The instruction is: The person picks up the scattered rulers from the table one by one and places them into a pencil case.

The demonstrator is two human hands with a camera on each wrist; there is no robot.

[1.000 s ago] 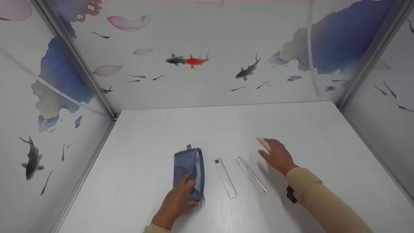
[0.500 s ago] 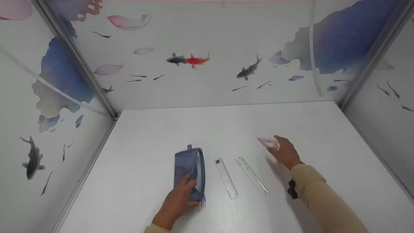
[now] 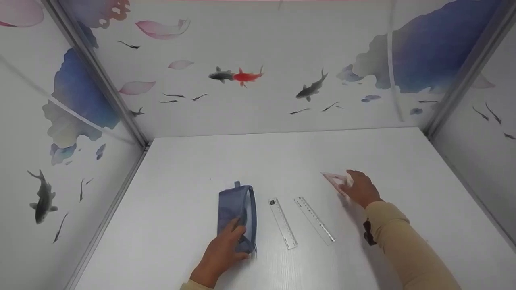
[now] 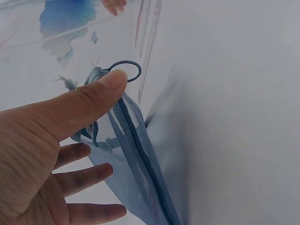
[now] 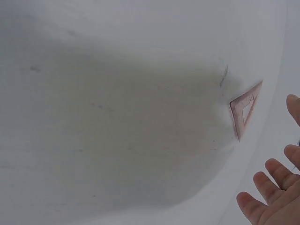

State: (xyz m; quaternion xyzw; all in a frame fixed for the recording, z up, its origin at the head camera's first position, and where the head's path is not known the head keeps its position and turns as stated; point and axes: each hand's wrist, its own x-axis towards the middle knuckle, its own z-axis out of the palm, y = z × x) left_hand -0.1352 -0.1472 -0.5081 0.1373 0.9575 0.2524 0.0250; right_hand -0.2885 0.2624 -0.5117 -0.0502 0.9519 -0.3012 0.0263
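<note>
My left hand (image 3: 221,249) pinches the near end of a blue mesh pencil case (image 3: 230,203); its zip side gapes to the right. In the left wrist view the thumb (image 4: 89,101) presses on the case (image 4: 136,159) by a zip-pull loop (image 4: 129,63), while several fingers spread beside the mesh. A pink-tinted clear set square (image 3: 332,179) lies on the table at the right. Beside its right end is my right hand (image 3: 363,189), partly over it in the head view. The right wrist view shows loosely spread fingers apart from the set square (image 5: 241,112).
Two clear rulers lie slanted between the hands: a left ruler (image 3: 283,223) near the case and a right ruler (image 3: 314,220). The white table (image 3: 181,161) is bounded by printed panels, including a back wall (image 3: 258,108) with fish pictures.
My right hand has drawn off to the right, uncovering more of the set square, which now shows its cut-out. The left hand stays at the pencil case. The rulers lie as before.
</note>
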